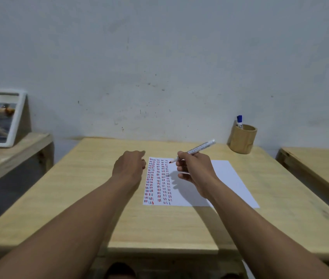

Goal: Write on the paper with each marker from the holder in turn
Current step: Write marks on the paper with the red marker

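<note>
Wooden holder [242, 140] with blue marker [239, 121] stands beyond the paper [230, 184].

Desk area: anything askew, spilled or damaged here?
Nothing stands out. The paper lies flat on the desk, the wooden holder stands upright with a blue-capped marker inside.

Person, head-worn view: two bare forearms, no sleeves, watch, rings or bands showing from elbow to wrist; left hand [129, 166] and right hand [195, 170] both ungloved, fingernails short and unpainted where visible; rest of the body out of frame.
</note>
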Demonstrator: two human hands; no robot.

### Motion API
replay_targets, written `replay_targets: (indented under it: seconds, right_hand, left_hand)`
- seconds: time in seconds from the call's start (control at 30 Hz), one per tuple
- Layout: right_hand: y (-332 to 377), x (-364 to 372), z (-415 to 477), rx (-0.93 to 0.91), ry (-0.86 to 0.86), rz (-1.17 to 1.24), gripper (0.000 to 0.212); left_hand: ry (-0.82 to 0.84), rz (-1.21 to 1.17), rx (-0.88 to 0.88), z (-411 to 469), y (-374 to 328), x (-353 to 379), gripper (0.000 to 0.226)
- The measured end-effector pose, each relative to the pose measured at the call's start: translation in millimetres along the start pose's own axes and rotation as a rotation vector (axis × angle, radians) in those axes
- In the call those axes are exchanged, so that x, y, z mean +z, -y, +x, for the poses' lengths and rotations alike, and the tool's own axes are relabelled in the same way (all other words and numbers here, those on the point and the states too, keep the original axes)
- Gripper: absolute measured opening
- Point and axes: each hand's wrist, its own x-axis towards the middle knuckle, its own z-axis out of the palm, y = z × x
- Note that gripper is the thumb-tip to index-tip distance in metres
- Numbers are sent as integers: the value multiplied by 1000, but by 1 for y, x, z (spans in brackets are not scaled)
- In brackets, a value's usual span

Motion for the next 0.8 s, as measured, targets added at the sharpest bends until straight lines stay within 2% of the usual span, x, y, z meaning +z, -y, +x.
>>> replay_targets:
  seconds: [0.07, 0.17, 0.23, 0.37, 0.57, 0.8]
  right_hand:
    - [-2, -1, -6, -50, -1, -55, 22]
    - [-8, -5, -21, -118, -17, -205, 22]
    - [-17, -7, -32, -126, -33, -278, 21]
    - [-36, -8, -48, -124, -83, -386, 17]
    - [-37, -3, -55, -221, -34, -631, 20]
    - [-38, -1, -57, -228, -14, -695, 20]
  left_hand:
    - [-26, 65, 8, -9, -2, -2, 43]
    - [-36, 82, -11, -33, -5, -1, 40]
    - [17, 86, -27, -53, -3, 4, 41]
    - [153, 164, -23, -79, 3, 8, 55]
    - [204, 241, 23, -82, 6, 8, 54]
    - [214, 286, 40, -82, 8, 8, 56]
